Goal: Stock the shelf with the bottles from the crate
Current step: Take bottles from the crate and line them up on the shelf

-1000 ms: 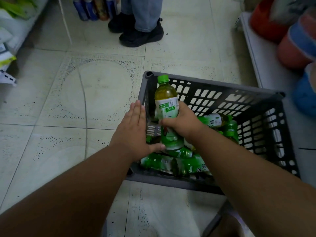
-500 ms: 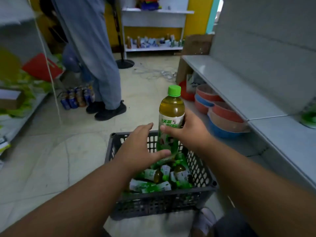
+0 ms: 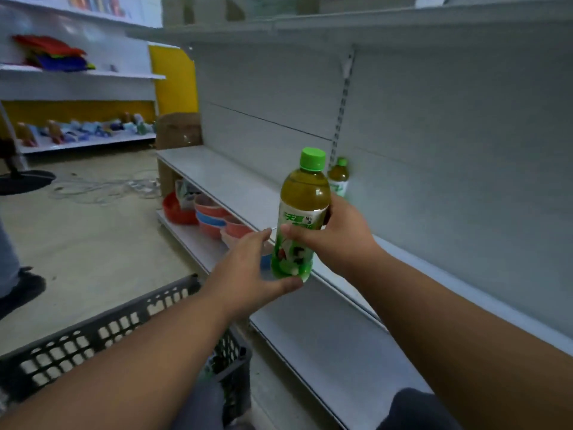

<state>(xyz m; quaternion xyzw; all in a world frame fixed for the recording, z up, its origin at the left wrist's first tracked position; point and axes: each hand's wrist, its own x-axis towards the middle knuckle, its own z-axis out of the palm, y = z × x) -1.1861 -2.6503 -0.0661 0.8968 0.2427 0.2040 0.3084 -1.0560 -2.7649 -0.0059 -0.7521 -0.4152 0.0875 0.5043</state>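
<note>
Right hand [image 3: 336,235] wraps its fingers around the middle of a green-tea bottle [image 3: 302,218], thumb across the label, and holds it upright in the air in front of the white shelf [image 3: 229,181]. Left hand [image 3: 248,268] is spread open beside it, fingers relaxed, thumb tip touching the bottle's base (no real grip there). A second green-capped bottle [image 3: 339,176] stands upright on the shelf by the back panel, just behind the held one. The dark plastic crate [image 3: 124,321] sits on the floor below the left forearm, with green showing through its mesh. Red and blue bowls [image 3: 210,217] are stacked on the lower shelf.
</note>
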